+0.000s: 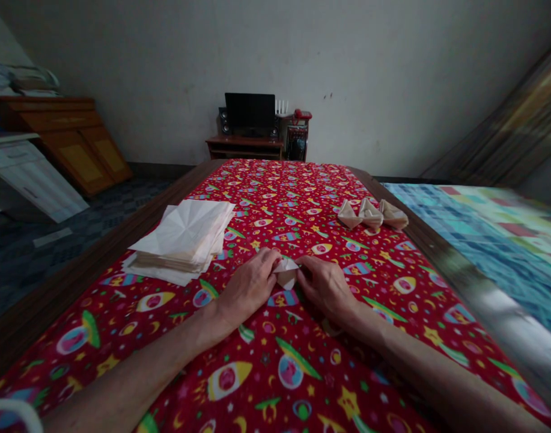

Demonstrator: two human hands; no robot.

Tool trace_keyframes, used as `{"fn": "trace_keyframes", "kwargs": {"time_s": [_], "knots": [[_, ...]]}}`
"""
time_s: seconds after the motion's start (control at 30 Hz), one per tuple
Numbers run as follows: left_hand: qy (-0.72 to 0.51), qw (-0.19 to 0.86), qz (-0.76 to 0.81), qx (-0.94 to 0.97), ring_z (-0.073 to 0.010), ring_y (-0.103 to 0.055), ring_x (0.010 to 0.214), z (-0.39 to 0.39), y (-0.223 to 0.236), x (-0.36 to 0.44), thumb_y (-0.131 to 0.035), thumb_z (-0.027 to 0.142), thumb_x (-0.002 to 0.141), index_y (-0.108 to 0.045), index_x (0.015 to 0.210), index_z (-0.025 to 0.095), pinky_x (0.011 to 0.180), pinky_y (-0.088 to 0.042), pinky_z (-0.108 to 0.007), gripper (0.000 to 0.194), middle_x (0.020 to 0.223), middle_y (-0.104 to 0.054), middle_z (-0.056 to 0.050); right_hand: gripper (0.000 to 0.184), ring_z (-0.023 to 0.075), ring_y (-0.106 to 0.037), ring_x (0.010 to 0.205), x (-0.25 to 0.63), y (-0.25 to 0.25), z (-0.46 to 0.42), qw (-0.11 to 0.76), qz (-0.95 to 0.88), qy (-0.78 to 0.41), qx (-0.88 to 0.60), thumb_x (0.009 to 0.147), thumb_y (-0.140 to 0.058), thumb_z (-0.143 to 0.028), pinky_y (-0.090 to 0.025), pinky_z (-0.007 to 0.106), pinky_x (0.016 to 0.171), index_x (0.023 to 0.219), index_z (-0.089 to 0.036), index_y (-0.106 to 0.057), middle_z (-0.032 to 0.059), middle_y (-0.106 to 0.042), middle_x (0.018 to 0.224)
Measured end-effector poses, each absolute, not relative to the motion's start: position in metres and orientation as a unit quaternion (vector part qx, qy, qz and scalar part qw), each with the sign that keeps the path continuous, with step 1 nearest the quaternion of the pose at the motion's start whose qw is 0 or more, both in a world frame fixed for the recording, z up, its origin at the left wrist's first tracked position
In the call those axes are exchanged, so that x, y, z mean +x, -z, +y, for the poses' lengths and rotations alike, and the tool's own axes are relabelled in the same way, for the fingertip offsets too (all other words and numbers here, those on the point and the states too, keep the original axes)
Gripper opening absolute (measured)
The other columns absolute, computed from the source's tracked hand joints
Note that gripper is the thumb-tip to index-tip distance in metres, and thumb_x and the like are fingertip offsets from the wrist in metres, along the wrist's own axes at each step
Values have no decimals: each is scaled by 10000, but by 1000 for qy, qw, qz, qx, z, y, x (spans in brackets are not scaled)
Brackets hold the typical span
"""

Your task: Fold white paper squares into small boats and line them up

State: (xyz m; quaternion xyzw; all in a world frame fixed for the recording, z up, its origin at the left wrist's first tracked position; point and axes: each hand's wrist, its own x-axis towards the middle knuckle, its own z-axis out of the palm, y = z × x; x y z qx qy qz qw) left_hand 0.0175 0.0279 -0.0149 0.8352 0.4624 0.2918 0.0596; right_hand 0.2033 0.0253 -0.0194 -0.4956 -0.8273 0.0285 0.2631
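Observation:
Both my hands rest on a red patterned cloth (275,204) that covers a long table. Between them is a small folded piece of white paper (286,273). My left hand (250,285) pinches its left side with closed fingers. My right hand (325,285) pinches its right side the same way. A stack of creased white paper sheets (185,237) lies to the left of my left hand. Three folded paper shapes (372,214) sit in a row at the far right of the cloth.
The table's dark wooden edge (68,279) shows on the left. A bed with a blue patterned cover (482,240) stands on the right. At the far wall is a low stand with a dark screen (250,114). Wooden cabinets (72,141) stand at the left.

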Motion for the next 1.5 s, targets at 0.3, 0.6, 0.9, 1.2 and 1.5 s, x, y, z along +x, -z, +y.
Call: {"fn": "trace_keyframes", "kwargs": {"time_s": [0.3, 0.6, 0.9, 1.2, 1.5], "knots": [[-266, 14, 373, 889, -171, -564, 1025, 22, 18, 13, -443, 106, 910, -587, 1017, 150, 893, -497, -312, 185, 1047, -601, -60, 175, 135, -513, 669, 206, 16, 19, 157, -866, 104, -463, 894, -458, -155, -268, 244, 500, 924, -205, -623, 36, -601, 819], [-179, -33, 326, 928, -188, -470, 1233, 22, 16, 5, -421, 127, 925, -547, 1212, 127, 1027, -420, -367, 313, 1237, -600, -72, 193, 188, -505, 816, 212, -1, 18, 47, -919, 95, -380, 885, -469, -99, -417, 260, 586, 1027, -164, -583, 88, -574, 919], [-131, -5, 335, 933, -186, -365, 1326, 12, 17, -8, -377, -18, 773, -434, 1345, 129, 1084, -343, -365, 593, 1399, -463, -75, 305, 205, -478, 876, 220, 1, 12, 55, -930, 84, -354, 847, -478, -78, -474, 321, 741, 1141, -131, -539, 107, -533, 985], [-104, -19, 335, 936, -230, -353, 1330, -4, 13, -8, -403, 11, 802, -493, 1302, 196, 1081, -324, -403, 541, 1365, -500, -48, 536, 247, -450, 1052, 229, 11, 5, 58, -932, 76, -350, 845, -548, -128, -460, 380, 842, 1349, -253, -415, 118, -478, 1186], [-112, -17, 364, 924, -199, -381, 1318, 8, 13, -3, -411, 25, 755, -419, 1362, 184, 1075, -323, -379, 628, 1413, -451, -29, 322, 234, -492, 919, 212, -2, 18, 19, -907, 86, -411, 921, -423, -182, -449, 299, 642, 1227, -228, -512, 101, -531, 1007]]}}
